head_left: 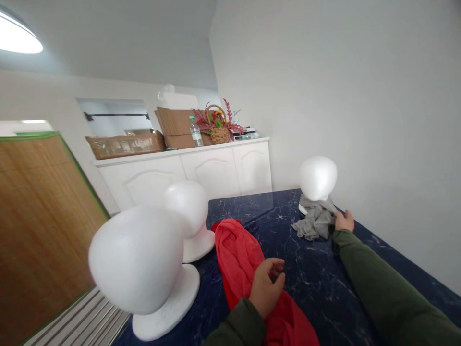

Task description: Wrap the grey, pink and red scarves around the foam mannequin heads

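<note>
The right hand pinches the grey cloth bunched just left of it. Loosely curled and empty, the left hand is over the red cloth, whose length runs forward-left beneath it.

Lit softly, fairly bright. Blown out to white at the ceiling lamp, upper left. Stretched wide-angle toward the edges. Slightly soft along the nearest white head.

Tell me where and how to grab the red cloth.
Pinch the red cloth by its far end, probably from the right: folds bunch up there, and dark tabletop borders that side, whereas a white head form's base crowds the left.
</note>
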`<state>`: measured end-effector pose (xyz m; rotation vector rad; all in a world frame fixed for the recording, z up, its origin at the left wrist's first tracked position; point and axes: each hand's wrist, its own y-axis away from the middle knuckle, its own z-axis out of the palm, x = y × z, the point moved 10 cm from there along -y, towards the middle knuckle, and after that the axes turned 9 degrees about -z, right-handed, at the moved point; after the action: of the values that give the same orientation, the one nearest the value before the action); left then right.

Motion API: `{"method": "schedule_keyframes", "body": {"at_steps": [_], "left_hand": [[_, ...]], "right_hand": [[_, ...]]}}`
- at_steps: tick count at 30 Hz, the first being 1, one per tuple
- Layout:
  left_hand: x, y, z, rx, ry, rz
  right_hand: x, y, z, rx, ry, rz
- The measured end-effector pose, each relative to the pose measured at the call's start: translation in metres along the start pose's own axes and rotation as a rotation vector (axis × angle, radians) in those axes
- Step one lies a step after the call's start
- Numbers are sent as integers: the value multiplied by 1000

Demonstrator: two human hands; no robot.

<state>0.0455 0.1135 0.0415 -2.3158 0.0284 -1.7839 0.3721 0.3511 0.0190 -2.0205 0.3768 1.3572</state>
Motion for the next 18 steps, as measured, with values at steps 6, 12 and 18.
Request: {"method": "schedule_keyframes", "body": {"at_steps": [6, 12, 18], "left_hand": [[49, 0, -99, 539, -652, 181], [-22, -12, -168, 596, -964, -454], [-18, -21, -163, 535, -924, -324]], "right_hand": [[-51, 60, -36, -28, 6, -311], [-121, 203, 37, -657, -255, -577], [-133, 299, 125, -1013, -701, -44]]}}
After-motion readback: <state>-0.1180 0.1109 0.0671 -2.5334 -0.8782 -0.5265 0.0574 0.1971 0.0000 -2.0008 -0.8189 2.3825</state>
